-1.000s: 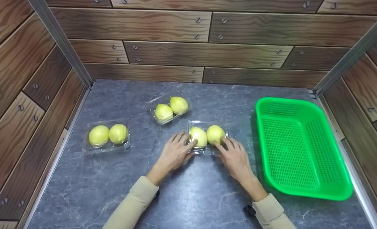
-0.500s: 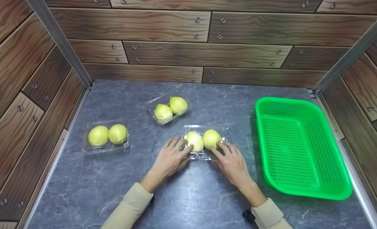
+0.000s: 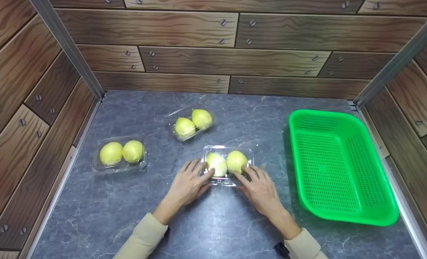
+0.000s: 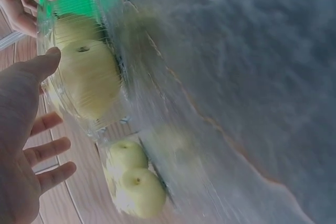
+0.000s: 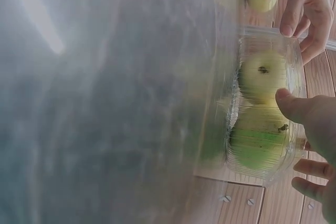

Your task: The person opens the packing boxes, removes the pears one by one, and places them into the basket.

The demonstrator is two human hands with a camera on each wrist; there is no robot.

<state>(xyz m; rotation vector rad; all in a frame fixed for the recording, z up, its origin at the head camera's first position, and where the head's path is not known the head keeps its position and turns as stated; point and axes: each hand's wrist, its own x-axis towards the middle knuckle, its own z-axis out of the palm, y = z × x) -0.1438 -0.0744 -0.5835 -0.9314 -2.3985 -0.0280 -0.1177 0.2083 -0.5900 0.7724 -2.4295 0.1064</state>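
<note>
Grey table (image 3: 84, 208): three clear plastic boxes (image 3: 225, 182), yellow-green fruit (image 3: 111, 153) packed — one gripped by both hands (image 3: 187, 182) (image 3: 261, 189); all outside green slotted basket (image 3: 323, 169).

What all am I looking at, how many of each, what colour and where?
Nearest box: one, clear, front centre
Far box: one, clear, beyond it, slightly left
Left box: one, clear, towards the left
Round fruits: six, yellow-green, two in each box
Basket: one, bright green, on the right
Table: one, grey marbled, under the boxes and basket
Walls: three, brown plank-patterned, left, back and right
Metal posts: two, grey, back corners
Sleeves: two, beige, bottom of the head view
Wrist devices: two, black, partly hidden by the sleeves
Left hand: one, bare, holding the nearest box's left side
Right hand: one, bare, holding its right side
</note>
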